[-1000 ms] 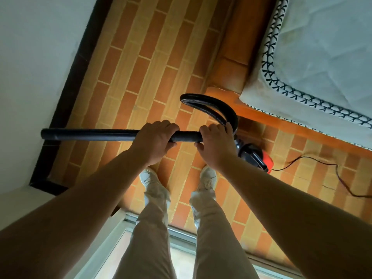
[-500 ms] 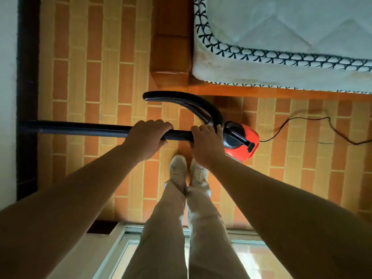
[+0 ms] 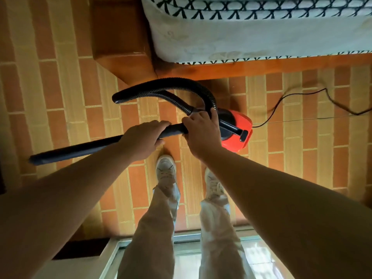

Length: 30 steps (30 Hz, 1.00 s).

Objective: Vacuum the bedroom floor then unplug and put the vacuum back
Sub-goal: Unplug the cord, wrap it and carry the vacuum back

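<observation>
A black vacuum wand (image 3: 80, 147) runs left across the brick-patterned floor (image 3: 56, 91), its tip at the far left. My left hand (image 3: 144, 138) grips the wand near its upper end. My right hand (image 3: 202, 133) grips the wand's end where the black ribbed hose (image 3: 167, 85) joins it. The hose loops up and over to the red vacuum body (image 3: 238, 130), which sits on the floor just right of my right hand. A thin black power cord (image 3: 285, 97) trails from the body to the right edge.
A wooden bed frame (image 3: 261, 67) with a white mattress (image 3: 251, 33) fills the top right, its corner post close behind the hose. My two feet in white shoes (image 3: 166, 170) stand below the hands. A glass door sill (image 3: 187, 238) lies behind my legs.
The view has swung toward the bed and closer to the floor. The wand now slopes down to the left, away from the wall. My feet have stepped apart. Both hands keep their grip.
</observation>
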Each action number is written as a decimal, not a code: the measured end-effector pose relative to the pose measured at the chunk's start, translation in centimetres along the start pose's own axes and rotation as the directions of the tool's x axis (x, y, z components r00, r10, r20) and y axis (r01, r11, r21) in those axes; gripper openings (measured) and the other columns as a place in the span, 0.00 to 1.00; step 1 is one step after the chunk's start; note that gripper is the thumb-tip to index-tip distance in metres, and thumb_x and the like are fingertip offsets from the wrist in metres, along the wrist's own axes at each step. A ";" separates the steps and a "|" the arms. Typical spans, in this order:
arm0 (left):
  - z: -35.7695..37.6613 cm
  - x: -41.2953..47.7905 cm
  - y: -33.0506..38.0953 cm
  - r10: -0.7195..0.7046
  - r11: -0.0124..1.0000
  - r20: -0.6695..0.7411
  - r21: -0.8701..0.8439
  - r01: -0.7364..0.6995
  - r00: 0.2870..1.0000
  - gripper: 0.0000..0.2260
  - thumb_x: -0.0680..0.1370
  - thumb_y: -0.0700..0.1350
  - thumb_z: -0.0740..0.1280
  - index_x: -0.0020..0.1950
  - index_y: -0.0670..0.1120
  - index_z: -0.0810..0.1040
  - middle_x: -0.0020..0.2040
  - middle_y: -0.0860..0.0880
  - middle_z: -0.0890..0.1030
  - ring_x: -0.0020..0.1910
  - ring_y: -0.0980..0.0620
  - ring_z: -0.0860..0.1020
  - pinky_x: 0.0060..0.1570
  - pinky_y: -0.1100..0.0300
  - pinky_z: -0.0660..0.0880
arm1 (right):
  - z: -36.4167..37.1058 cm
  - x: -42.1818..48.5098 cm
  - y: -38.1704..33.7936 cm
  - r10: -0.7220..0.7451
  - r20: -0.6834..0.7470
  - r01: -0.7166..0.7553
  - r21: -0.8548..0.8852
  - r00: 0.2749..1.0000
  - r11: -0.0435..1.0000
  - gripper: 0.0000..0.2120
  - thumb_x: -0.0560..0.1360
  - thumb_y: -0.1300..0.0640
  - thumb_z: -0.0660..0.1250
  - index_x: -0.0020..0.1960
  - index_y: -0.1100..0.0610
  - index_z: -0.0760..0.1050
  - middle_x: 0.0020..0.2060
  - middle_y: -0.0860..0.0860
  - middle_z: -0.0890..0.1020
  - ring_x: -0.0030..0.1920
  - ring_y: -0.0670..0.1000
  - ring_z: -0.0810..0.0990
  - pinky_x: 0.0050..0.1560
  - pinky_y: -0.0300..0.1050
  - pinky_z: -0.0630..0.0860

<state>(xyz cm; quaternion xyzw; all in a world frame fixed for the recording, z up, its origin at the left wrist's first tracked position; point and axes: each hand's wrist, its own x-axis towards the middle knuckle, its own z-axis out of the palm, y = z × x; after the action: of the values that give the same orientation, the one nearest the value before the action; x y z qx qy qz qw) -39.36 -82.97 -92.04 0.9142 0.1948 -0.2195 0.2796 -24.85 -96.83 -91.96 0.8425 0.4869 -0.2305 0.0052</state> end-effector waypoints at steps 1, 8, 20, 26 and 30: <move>0.5 0.6 0.4 -0.005 1.000 0.019 -0.022 0.005 1.000 0.21 0.81 0.48 0.68 0.73 0.50 0.68 0.58 0.48 0.80 0.49 0.45 0.81 0.45 0.52 0.75 | 0.5 0.0 0.6 -0.004 0.003 0.004 -0.007 1.000 1.000 0.11 0.79 0.49 0.67 0.60 0.49 0.78 0.55 0.50 0.81 0.64 0.56 0.74 0.77 0.62 0.51; 3.8 3.9 4.1 -0.003 0.983 0.138 -0.179 0.028 0.990 0.15 0.82 0.50 0.66 0.67 0.47 0.70 0.57 0.48 0.80 0.51 0.47 0.80 0.47 0.51 0.76 | 3.0 -0.6 3.6 -0.096 -0.017 0.095 -0.036 0.995 0.995 0.12 0.75 0.52 0.72 0.58 0.51 0.79 0.52 0.51 0.81 0.62 0.57 0.75 0.78 0.63 0.54; 8.4 4.2 10.2 -0.274 0.916 0.263 -0.221 0.334 0.925 0.15 0.81 0.42 0.68 0.63 0.44 0.65 0.45 0.46 0.74 0.37 0.50 0.74 0.33 0.55 0.66 | 1.8 -4.6 11.3 -0.002 -0.004 0.003 0.283 1.000 0.959 0.25 0.73 0.62 0.70 0.69 0.58 0.71 0.66 0.56 0.74 0.68 0.59 0.70 0.64 0.55 0.73; 12.4 5.0 10.1 -0.337 0.900 0.246 -0.201 0.388 0.909 0.16 0.80 0.40 0.68 0.61 0.46 0.62 0.43 0.51 0.71 0.39 0.47 0.73 0.35 0.55 0.65 | 6.1 -6.6 16.2 0.187 0.118 -0.211 0.243 0.975 0.947 0.19 0.75 0.61 0.66 0.65 0.59 0.71 0.62 0.56 0.75 0.61 0.58 0.74 0.56 0.54 0.75; 14.2 5.9 10.1 -0.292 0.908 0.225 -0.239 0.343 0.930 0.15 0.80 0.39 0.67 0.59 0.48 0.62 0.41 0.55 0.71 0.35 0.51 0.74 0.32 0.55 0.65 | 8.1 -7.9 18.1 0.271 0.235 -0.318 0.196 0.934 0.927 0.21 0.75 0.62 0.66 0.67 0.59 0.69 0.67 0.56 0.71 0.65 0.58 0.71 0.60 0.55 0.74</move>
<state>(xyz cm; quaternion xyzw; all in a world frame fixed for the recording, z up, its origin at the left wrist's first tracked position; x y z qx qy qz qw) -33.75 -97.87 -101.40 0.7982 0.3433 -0.3164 0.3806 -16.35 -114.75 -99.96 0.8730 0.3210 -0.3672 -0.0083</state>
